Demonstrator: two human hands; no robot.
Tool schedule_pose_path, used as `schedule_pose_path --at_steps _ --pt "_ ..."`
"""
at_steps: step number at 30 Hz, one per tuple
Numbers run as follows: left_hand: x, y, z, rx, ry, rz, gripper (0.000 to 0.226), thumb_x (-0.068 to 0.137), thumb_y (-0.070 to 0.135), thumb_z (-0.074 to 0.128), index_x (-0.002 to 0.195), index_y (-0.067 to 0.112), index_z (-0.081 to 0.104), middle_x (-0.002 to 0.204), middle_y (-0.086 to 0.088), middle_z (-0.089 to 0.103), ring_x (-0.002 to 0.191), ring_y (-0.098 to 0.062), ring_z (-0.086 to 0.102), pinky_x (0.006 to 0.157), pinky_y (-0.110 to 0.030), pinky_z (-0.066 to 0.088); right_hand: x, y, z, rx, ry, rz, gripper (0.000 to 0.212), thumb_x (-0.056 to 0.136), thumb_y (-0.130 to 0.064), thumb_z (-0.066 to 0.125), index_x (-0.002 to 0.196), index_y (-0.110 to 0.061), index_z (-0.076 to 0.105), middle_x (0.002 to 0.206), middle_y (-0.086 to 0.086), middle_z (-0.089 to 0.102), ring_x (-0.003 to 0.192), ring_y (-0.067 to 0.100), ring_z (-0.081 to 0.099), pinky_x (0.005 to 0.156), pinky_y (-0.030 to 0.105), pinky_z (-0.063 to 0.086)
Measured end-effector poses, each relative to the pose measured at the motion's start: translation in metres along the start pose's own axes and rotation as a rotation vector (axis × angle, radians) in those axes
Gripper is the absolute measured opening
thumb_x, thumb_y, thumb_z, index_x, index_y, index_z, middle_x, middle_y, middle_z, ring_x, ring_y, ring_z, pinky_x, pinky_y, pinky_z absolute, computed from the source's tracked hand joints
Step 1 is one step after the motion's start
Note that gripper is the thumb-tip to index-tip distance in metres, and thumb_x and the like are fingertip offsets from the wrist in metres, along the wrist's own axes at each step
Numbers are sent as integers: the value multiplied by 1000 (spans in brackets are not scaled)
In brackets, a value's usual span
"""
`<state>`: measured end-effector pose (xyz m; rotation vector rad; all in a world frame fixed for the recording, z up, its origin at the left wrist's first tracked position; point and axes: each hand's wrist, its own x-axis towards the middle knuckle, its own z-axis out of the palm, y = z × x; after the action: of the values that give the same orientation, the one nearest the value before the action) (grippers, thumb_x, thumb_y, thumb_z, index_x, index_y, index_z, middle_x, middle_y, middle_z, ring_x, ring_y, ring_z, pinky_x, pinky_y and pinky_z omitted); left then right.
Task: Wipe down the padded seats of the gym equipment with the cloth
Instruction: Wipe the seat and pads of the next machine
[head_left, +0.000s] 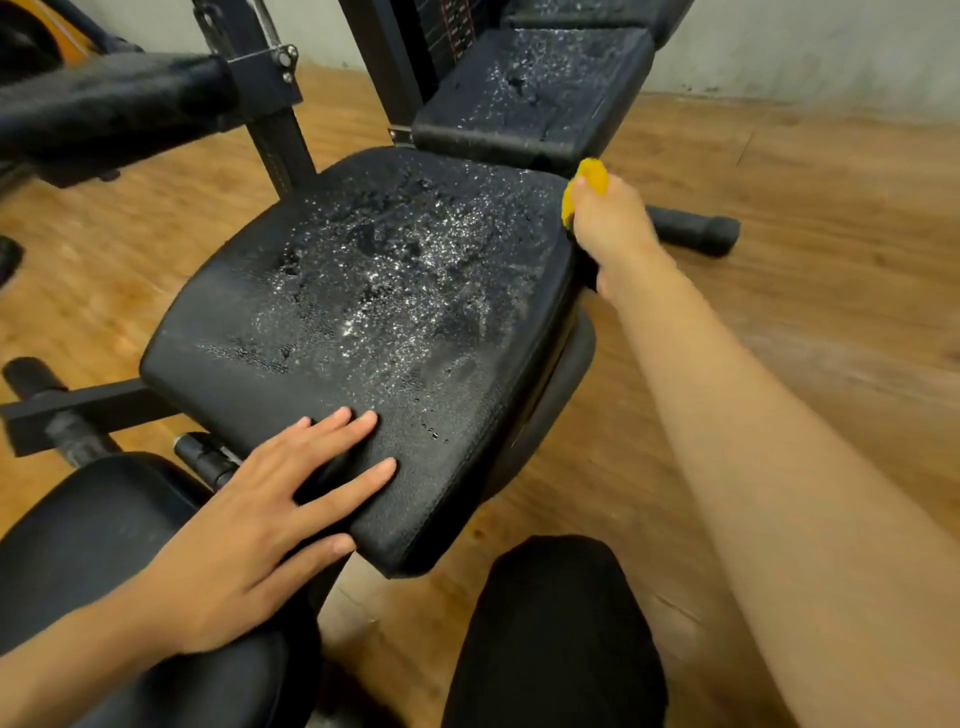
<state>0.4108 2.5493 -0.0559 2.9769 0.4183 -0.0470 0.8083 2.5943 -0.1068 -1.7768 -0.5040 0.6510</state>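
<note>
Cloth (591, 179) clenched in right hand (609, 231) at far corner of seat (363, 312), left hand (249, 525) flat on it.

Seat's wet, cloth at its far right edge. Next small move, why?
Probably sweep the right hand with the yellow cloth leftward onto the seat pad: droplets cover its middle, the cloth sits at its edge, and the left hand lies flat on the near corner.

Floor (779, 312): wood-grain planks, warm brown. Wall (810, 47): plain pale grey, meeting the floor at the far edge.
</note>
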Motion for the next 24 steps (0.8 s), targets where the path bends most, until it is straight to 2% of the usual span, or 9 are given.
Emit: schedule_pose_path --at_steps 2,5,7,9,13,15,19,22,24 --pt "0 0 0 8 -1 3 55 107 45 34 160 29 29 168 -7 20 155 -30 20 122 -51 18 11 -2 0 -6 -21 27 24 91 -39 43 90 -21 60 100 3 60 91 24 55 86 33 44" --pt "0 -1 2 16 1 9 55 108 45 34 160 28 28 168 -7 20 155 -30 20 122 -51 18 -45 3 3 61 108 -87 35 101 -31 40 132 -21 53 125 4 60 116 26 56 106 36 41" --pt "0 -2 1 19 7 14 56 107 45 35 160 28 28 168 -7 20 155 -30 20 122 -50 18 -110 15 12 110 209 -164 47 101 -22 40 148 -20 41 152 6 43 140 20 40 116 26 26" --pt "0 -3 2 19 15 22 56 107 45 34 160 28 28 168 -7 21 155 -30 20 123 -49 17 -193 26 29 143 244 -215 55 101 -21 38 155 -18 30 165 0 20 151 12 18 119 20 14" --pt "0 -4 3 15 25 35 57 107 47 35 161 30 26 168 -7 22 155 -29 20 125 -45 14 -321 29 70 76 279 -288 62 99 -31 36 158 -26 17 167 -8 0 154 15 6 120 34 22" --pt "1 -5 3 -1 25 34 57 107 47 35 161 31 26 168 -6 21 156 -29 20 125 -46 14 -306 34 67 94 264 -338 62 101 -30 42 158 -22 18 168 -5 1 154 15 6 121 34 20" --pt "0 -6 4 -16 30 30 58 107 47 37 160 27 29 169 -5 20 156 -29 19 125 -49 16 -182 25 28 125 204 -220 66 97 -32 55 156 -19 28 165 2 20 151 14 20 118 14 11" --pt "-1 -5 4 -18 33 29 58 106 47 38 160 25 30 169 -5 20 156 -29 19 124 -52 18 -110 10 15 182 191 -66 76 81 -50 52 151 -25 37 150 -1 48 136 21 46 116 40 35" --pt "-1 -5 5 -18 35 31 58 106 46 38 159 25 31 169 -5 20 156 -29 19 123 -54 19 -124 6 17 179 217 -40 72 87 -45 49 154 -22 33 153 2 44 137 22 44 115 39 33"
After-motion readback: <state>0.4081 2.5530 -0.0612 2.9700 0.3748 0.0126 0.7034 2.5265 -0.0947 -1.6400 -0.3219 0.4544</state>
